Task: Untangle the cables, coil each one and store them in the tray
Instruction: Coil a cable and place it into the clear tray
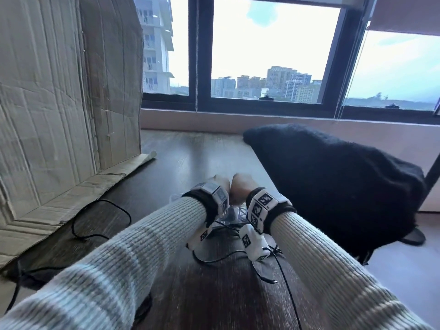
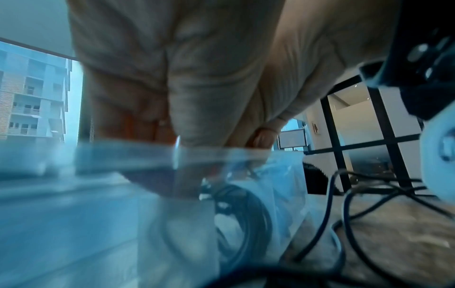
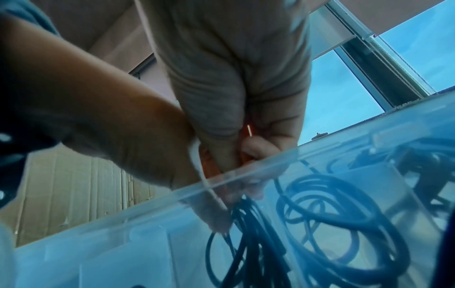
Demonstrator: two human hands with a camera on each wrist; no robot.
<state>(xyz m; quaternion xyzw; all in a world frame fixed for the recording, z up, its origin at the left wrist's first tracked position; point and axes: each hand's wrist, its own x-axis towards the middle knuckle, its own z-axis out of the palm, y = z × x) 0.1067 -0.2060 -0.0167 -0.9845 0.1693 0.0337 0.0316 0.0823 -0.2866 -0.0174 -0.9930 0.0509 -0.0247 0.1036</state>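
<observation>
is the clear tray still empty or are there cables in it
Not empty. Through the clear tray wall, the right wrist view shows a coiled black cable lying inside, and both hands reach in with another bundle.

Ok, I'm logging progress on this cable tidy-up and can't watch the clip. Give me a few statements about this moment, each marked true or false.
1. Both hands are over the clear tray. True: the left hand and right hand meet above it.
2. A coiled black cable already lies in the tray. True.
3. Every cable is stored. False: loose black cables lie on the dark table, near the person.
4. The tray is opaque cardboard. False: it is see-through plastic; the cardboard sheet stands apart, at the left.
5. The hands lower a black cable bundle into the tray. True, as far as the blur allows.
</observation>
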